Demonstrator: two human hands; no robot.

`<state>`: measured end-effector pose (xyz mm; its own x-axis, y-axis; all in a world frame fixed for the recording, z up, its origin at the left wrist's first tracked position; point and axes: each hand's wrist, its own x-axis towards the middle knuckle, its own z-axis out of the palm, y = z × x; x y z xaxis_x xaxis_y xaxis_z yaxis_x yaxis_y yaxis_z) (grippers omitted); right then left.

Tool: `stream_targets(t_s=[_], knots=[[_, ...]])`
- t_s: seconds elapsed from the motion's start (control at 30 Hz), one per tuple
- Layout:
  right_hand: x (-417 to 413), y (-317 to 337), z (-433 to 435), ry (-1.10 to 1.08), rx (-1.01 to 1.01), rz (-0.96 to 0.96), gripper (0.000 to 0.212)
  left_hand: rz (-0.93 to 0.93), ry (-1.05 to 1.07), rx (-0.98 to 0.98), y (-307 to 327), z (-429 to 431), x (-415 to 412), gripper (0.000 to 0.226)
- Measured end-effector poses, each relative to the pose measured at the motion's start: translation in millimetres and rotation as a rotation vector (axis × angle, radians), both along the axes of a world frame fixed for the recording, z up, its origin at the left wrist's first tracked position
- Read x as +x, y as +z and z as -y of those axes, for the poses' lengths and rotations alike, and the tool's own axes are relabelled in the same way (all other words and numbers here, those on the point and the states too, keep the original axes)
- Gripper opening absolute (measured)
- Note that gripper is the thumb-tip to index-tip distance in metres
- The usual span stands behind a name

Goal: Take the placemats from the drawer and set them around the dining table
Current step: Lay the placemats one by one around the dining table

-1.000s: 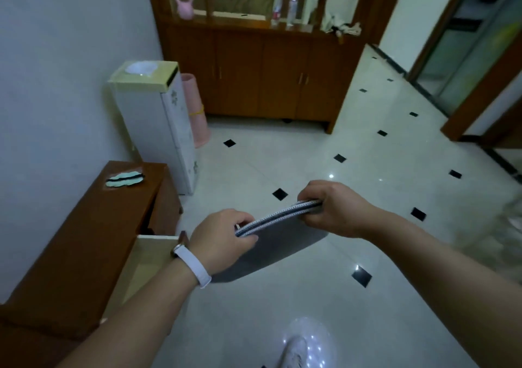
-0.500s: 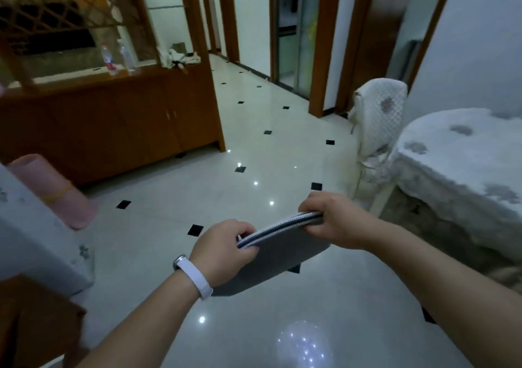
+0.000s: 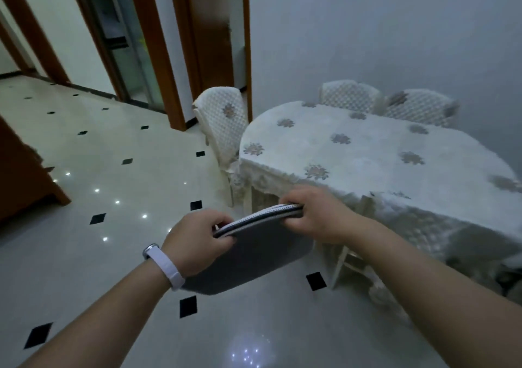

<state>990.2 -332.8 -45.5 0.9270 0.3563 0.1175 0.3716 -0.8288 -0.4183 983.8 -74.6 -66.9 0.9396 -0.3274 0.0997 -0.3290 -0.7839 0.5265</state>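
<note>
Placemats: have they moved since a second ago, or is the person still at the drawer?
Yes. The placemats, held by the left hand and right hand, have left the drawer and now sit just short of the dining table.

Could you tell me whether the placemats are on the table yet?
No: left hand and right hand hold the stacked placemats above the floor, beside the dining table.

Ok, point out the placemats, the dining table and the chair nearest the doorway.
placemats (image 3: pixel 254 257), head view, grey underside of the stack.
dining table (image 3: pixel 372 153), head view, plain patch of tablecloth on top.
chair (image 3: pixel 221 130), head view, covered backrest.
</note>
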Motion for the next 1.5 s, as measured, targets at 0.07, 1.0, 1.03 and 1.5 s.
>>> stream_targets(t_s=[0.07, 1.0, 1.03, 1.5], knots=[[6.5, -0.2, 27.5, -0.085, 0.030, -0.002, 0.006, 0.004, -0.080, 0.008, 3.2, 27.7, 25.8, 0.018], [379.0, 52.7, 60.3, -0.387, -0.036, 0.149, 0.008, 0.087, -0.352, -0.183, 43.0, 84.0, 491.5, 0.008], [389.5, 53.7, 60.4, -0.387, -0.033, 0.165, 0.008, 0.099, -0.354, -0.185, 43.5, 84.8, 501.7, 0.008], [563.6, 14.0, 111.2, -0.368, 0.032, 0.124, 0.016, 0.136, -0.358, -0.059, 17.6, 134.9, 679.2, 0.012]])
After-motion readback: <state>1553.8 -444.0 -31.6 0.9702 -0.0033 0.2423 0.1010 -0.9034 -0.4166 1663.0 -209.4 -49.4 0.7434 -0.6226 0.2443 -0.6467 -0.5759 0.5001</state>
